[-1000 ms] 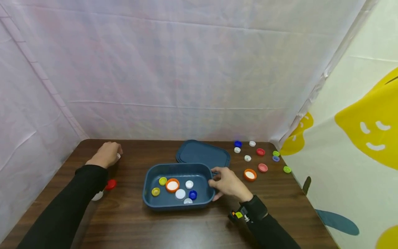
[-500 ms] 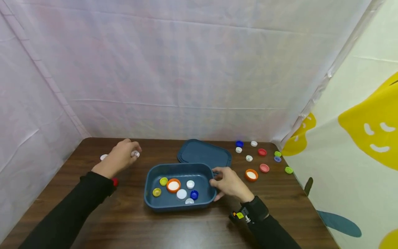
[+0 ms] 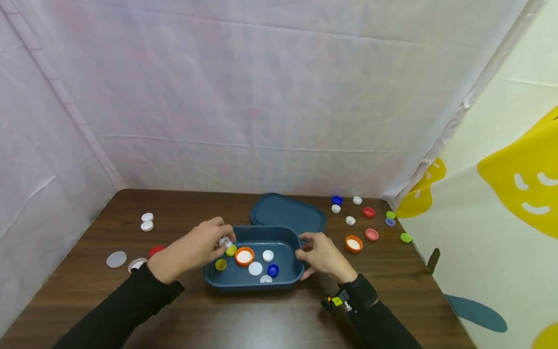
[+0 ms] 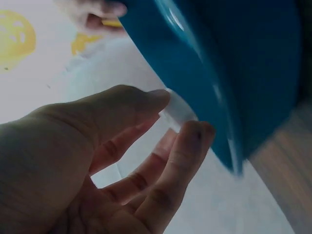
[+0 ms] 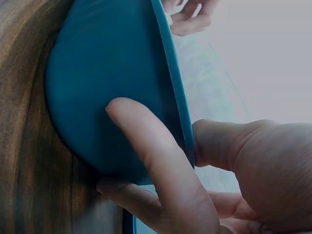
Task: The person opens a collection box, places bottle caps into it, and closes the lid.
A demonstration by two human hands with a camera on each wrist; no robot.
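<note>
My left hand (image 3: 198,247) pinches a small white bottle cap (image 4: 178,109) between thumb and finger, over the left end of a dark blue plastic box (image 3: 285,247). At the opposite end my right hand (image 3: 322,257) grips the box; in the right wrist view its thumb (image 5: 214,146) is at the rim and a finger lies along the outer wall. Inside the box lie several caps: yellow-green (image 3: 231,250), darker yellow (image 3: 221,265), orange with a white centre (image 3: 244,257), blue (image 3: 272,270) and a few white ones (image 3: 255,269).
Behind the box lies its dark blue lid (image 3: 287,213). On the right are scattered caps, among them an orange one (image 3: 353,244) and a pink one (image 3: 372,234). White caps (image 3: 147,226), a flat pale disc (image 3: 116,259) and a partly hidden red cap (image 3: 156,250) lie left.
My left hand has come from the far left of the table to the box, bringing the white bottle cap with it. My right hand has kept its grip on the box.
</note>
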